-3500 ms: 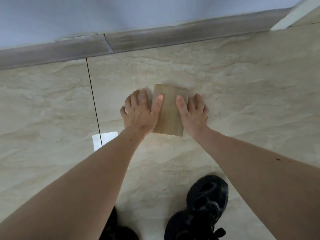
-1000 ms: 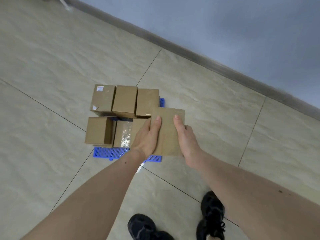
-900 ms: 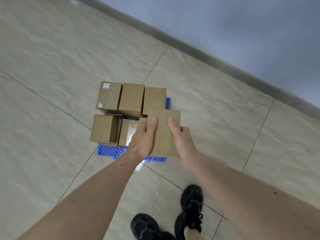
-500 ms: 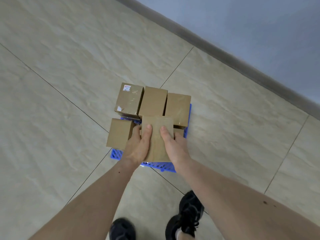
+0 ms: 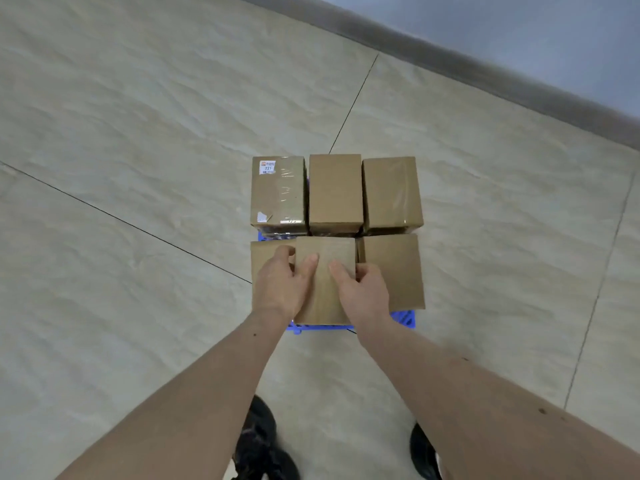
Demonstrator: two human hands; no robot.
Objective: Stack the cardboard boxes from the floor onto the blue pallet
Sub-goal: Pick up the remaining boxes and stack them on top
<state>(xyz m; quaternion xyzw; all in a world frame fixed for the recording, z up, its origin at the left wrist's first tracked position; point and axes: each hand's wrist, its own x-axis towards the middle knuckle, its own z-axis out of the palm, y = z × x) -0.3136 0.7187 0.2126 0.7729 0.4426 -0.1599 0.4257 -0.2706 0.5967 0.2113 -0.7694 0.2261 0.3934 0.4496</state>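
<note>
I hold a plain cardboard box [image 5: 323, 251] between both hands, over the middle of the near row on the blue pallet [image 5: 403, 319]. My left hand [image 5: 282, 284] grips its left side, my right hand [image 5: 362, 289] its right side, thumbs on top. Whether the box rests on the pallet is hidden. A near-left box [image 5: 258, 259] and a near-right box [image 5: 394, 268] flank it. The far row holds a taped box with a white label [image 5: 278, 192], a plain box [image 5: 335, 192] and a taped box [image 5: 391, 192]. Only the pallet's near edge shows.
Beige marble-look floor tiles [image 5: 138, 133] with dark grout lines surround the pallet. A grey baseboard [image 5: 485, 84] and a wall run diagonally at the upper right. My black shoes [image 5: 258, 445] stand just in front of the pallet.
I lifted the box from the floor by the wall, turned and carried it to the pallet. Over the last second it came down and leftward into the middle gap of the near row.
</note>
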